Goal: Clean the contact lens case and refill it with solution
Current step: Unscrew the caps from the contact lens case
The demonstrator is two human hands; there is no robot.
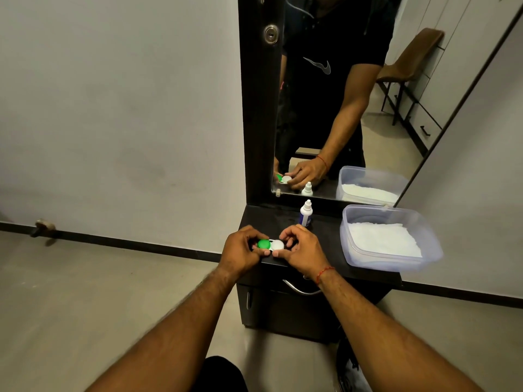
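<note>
Shows the contact lens case [270, 245] at the front edge of the dark vanity top [325, 236], gripped from both ends: left hand [240, 251] with fingers curled round the green cap [263, 244], right hand [301, 250] with fingertips pinching at the white cap [277, 245]. Reads as an early stage, with both caps on, the solution bottle [306, 214] standing upright and untouched just behind the hands, and the plastic tub [345, 241] of white tissue [382, 239] off to the right. Leaves, on this reading, nearly everything to do — uncapping, emptying, rinsing, wiping dry and refilling both wells.
</note>
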